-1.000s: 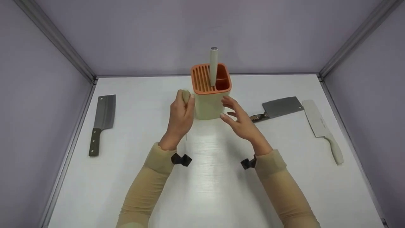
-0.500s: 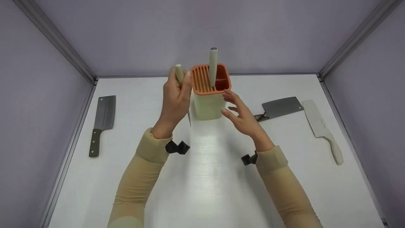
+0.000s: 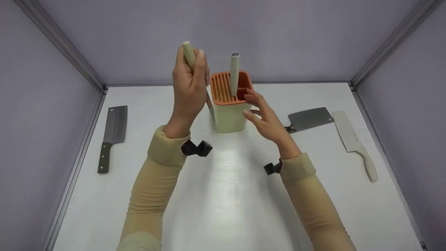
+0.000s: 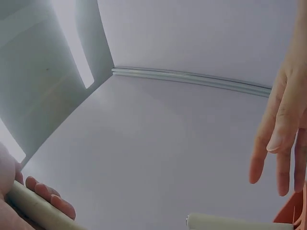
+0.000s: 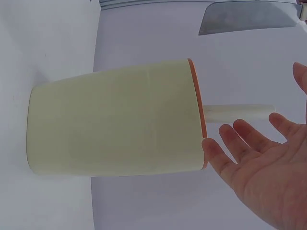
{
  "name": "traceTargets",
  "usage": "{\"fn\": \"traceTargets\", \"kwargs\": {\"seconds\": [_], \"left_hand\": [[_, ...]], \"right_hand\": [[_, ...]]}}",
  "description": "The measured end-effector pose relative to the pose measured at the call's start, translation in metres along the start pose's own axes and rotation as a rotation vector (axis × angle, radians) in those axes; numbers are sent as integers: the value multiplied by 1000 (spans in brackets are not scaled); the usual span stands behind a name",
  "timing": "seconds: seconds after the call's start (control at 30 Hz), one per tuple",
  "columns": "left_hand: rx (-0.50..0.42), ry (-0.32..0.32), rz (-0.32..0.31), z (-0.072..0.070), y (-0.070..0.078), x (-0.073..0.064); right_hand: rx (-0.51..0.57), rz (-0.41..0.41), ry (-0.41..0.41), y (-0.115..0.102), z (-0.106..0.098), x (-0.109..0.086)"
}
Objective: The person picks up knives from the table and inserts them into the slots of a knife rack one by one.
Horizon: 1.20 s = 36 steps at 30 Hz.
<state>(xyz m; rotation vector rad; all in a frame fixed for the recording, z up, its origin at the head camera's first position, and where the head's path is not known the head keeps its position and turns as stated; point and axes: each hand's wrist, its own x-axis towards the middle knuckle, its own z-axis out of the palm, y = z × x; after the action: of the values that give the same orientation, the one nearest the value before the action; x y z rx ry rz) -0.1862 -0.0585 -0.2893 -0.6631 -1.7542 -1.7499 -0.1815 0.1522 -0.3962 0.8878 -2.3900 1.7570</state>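
Observation:
My left hand [image 3: 190, 82] grips a kitchen knife by its pale green handle [image 3: 188, 53], raised at the left of the knife holder [image 3: 230, 118]. Its blade [image 3: 210, 104] points down beside the holder's left wall. The holder is pale green with an orange slotted top [image 3: 221, 89], and a knife with a whitish handle [image 3: 235, 75] stands in it. At the holder's right side is my right hand [image 3: 266, 120], fingers spread and loosely bent, holding nothing. In the right wrist view a fingertip [image 5: 211, 146] lies at the orange rim; contact is hard to judge.
A cleaver with a dark green handle [image 3: 104, 157] lies at the left of the white table [image 3: 223, 209]. On the right lie a dark-bladed cleaver [image 3: 311, 118], its handle mostly behind my right hand, and a pale knife [image 3: 348, 132]. A back wall [image 3: 296, 42] rises behind the holder.
My left hand has lifted the knife up and slightly left, from low beside the holder to above its top. My right hand has edged slightly up along the holder's right side.

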Motion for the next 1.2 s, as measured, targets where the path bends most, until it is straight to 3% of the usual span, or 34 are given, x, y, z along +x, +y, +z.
{"fn": "traceTargets", "kwargs": {"seconds": [0.33,0.63,0.93,1.2], "left_hand": [[-43,49,70,20,-15,18],[3,47,136,33,-36,31],[60,33,161,41,-59,37],[69,-10,140,42,-77,35]], "right_hand": [[8,-26,13,-11,-5,9],[-15,-40,37,-22,-10,17],[-13,-48,42,-25,-10,18],[4,-34,37,-22,-7,17]]}}
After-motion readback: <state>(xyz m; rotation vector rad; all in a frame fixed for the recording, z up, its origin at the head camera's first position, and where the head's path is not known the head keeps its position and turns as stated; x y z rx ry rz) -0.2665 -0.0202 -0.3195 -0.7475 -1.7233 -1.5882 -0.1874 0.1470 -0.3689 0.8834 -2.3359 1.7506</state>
